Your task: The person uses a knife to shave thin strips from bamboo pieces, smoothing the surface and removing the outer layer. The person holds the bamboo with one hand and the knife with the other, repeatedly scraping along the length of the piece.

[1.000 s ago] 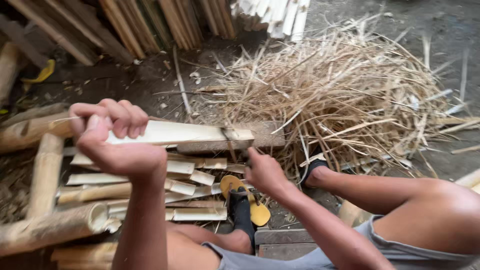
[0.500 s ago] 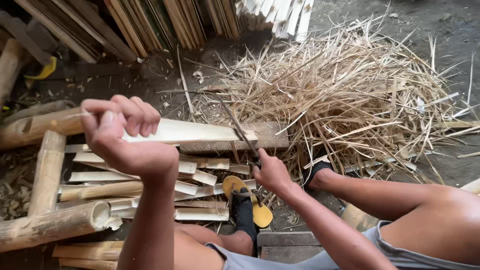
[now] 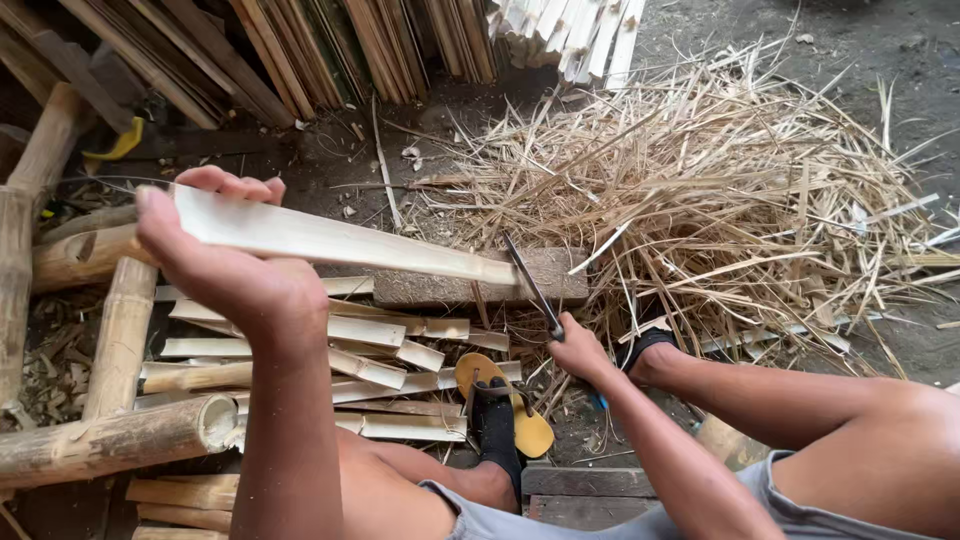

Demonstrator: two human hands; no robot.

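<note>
The left hand (image 3: 235, 265) is closed around the near end of a pale split bamboo slat (image 3: 340, 240), thumb on one face and fingers curled over the upper edge, holding it raised and nearly level so that it runs rightward to a flat wooden block (image 3: 480, 285) on the ground; the right hand (image 3: 580, 352) is clenched on the handle of a dark-bladed knife (image 3: 532, 285), whose blade slants up and left to meet the far end of the slat just above the block; below the slat lie short cut bamboo pieces (image 3: 340, 360) in a loose stack, and round bamboo poles (image 3: 110, 435) lie at the left edge; between the two forearms a foot wears a yellow sandal (image 3: 505, 405) with a black strap; beyond the block spreads a big heap of thin bamboo shavings (image 3: 720, 200) over the dirt, and along the top edge longer split strips (image 3: 330, 45) stand bundled together
</note>
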